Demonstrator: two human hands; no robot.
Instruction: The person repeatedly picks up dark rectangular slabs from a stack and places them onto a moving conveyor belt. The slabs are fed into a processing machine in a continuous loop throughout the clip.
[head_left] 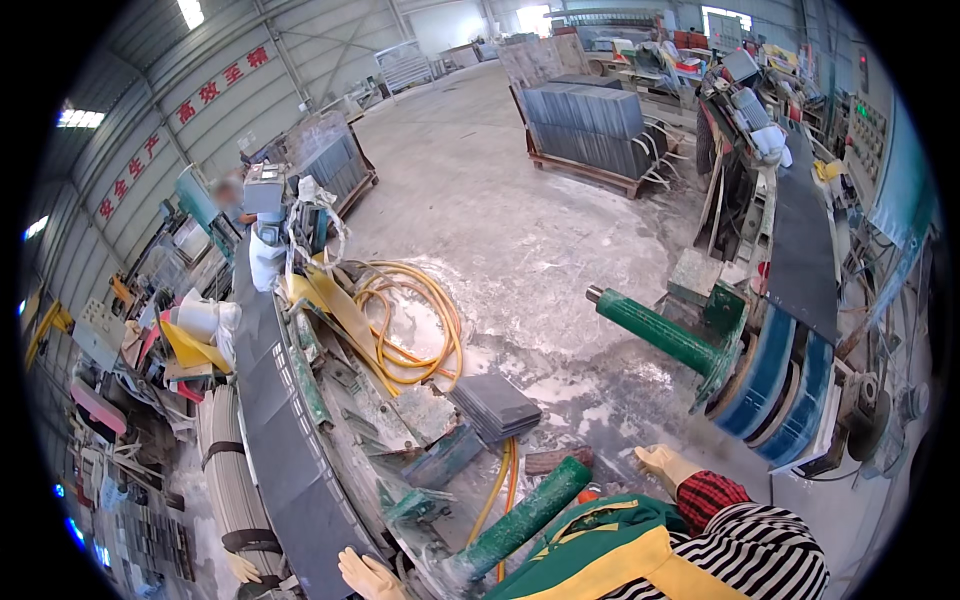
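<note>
My left hand (365,575), in a pale rubber glove, is at the bottom edge with its fingers apart. It holds nothing and sits beside the near end of a long line of dark stone slabs (270,420) on a machine bed. My right hand (662,464), also gloved, hangs free above the dusty floor with a red checked cuff and striped sleeve behind it; nothing is in it. A green roller arm (525,515) juts out between the two hands. A small stack of dark tiles (495,405) lies just beyond it.
A coiled yellow hose (410,320) lies on the machine. A second green roller (665,335) sticks out from the right-hand machine, which carries a dark slab (805,250). A pallet of grey slabs (585,125) stands further off. Another person (232,195) is at the far left.
</note>
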